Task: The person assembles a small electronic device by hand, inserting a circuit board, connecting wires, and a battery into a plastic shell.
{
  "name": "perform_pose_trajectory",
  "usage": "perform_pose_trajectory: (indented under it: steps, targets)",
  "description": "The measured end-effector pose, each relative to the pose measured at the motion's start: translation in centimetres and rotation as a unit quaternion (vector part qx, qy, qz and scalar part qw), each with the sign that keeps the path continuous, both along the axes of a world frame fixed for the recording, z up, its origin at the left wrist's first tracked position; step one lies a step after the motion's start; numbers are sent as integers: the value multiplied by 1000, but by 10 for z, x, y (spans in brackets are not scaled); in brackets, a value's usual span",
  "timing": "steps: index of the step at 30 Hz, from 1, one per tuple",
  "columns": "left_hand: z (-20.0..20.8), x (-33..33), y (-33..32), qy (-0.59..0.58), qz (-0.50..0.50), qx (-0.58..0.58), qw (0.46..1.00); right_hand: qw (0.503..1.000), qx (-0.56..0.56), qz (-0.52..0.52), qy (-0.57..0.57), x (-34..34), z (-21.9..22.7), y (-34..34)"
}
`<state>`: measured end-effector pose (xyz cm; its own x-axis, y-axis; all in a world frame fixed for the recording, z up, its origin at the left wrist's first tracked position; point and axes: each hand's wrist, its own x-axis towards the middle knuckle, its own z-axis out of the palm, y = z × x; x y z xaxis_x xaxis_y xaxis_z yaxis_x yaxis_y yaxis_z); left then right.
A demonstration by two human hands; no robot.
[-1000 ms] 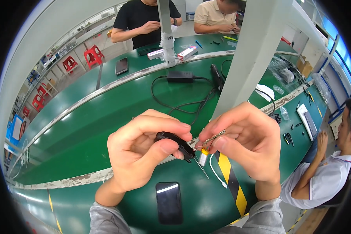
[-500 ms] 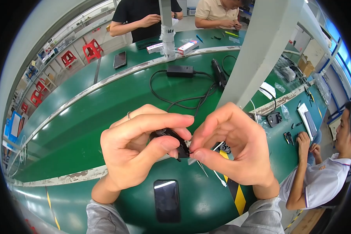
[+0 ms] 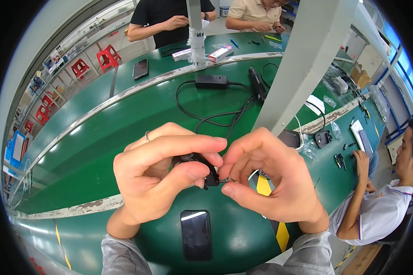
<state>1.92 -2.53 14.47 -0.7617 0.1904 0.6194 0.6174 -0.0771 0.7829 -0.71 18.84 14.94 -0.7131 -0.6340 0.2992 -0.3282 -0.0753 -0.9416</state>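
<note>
My left hand (image 3: pixel 157 172) grips a small black plastic part (image 3: pixel 211 178) between thumb and fingers, above the green table. Most of that part is hidden by the fingers. Thin coloured wires (image 3: pixel 226 180) come out of its right end. My right hand (image 3: pixel 280 176) is curled, thumb and forefinger closing round these wires at their tips. Below my hands a black smartphone (image 3: pixel 196 236) lies face up on the table. Behind the right hand a bit of white cable (image 3: pixel 253 173) shows.
A black adapter with a cable (image 3: pixel 211 82) and a black cylindrical plug (image 3: pixel 257 85) lie beyond my hands. A grey post (image 3: pixel 309 64) rises at right. Another phone (image 3: pixel 141 69) lies far left. A co-worker (image 3: pixel 381 206) sits at right; two more work across the table.
My right hand has dropped slightly, and the coloured wires now show between the hands. The white cable end and clear strip beneath it have gone out of sight. My left hand has shifted slightly left.
</note>
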Motion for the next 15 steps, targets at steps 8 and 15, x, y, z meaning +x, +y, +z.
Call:
perform_pose_trajectory:
  steps: [8,15]
  targets:
    - [-3,-1,5,37,66,-61,995,988,30,-69,134,2,-3,-1]
    - [1,-1,6,7,58,-83,995,984,45,-73,159,1,-4,0]
